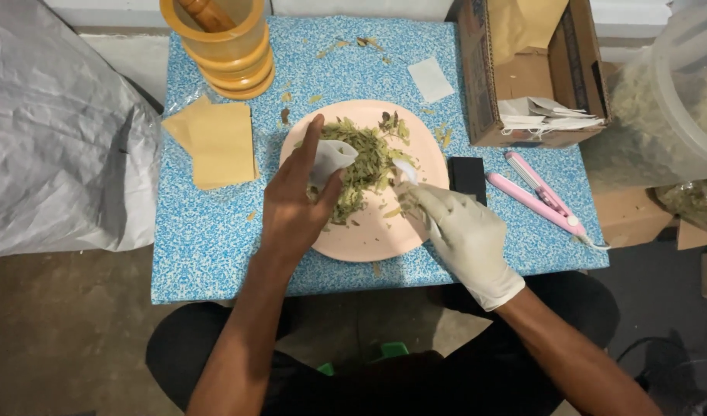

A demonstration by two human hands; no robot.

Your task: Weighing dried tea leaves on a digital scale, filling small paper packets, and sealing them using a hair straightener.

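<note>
Open brown cardboard box (523,69) at the table's far right — tan envelopes (214,142) lie left.

Informal home packing station for dried herbs. A small counter (214,246) with a blue speckled cover stands on a bare concrete floor (60,331), bearing a pink plate (369,239) of dried leaves (365,166), paper envelopes (218,142), a pink heat sealer (542,200), a cardboard box (523,77) and stacked yellow tubs (230,54).
</note>
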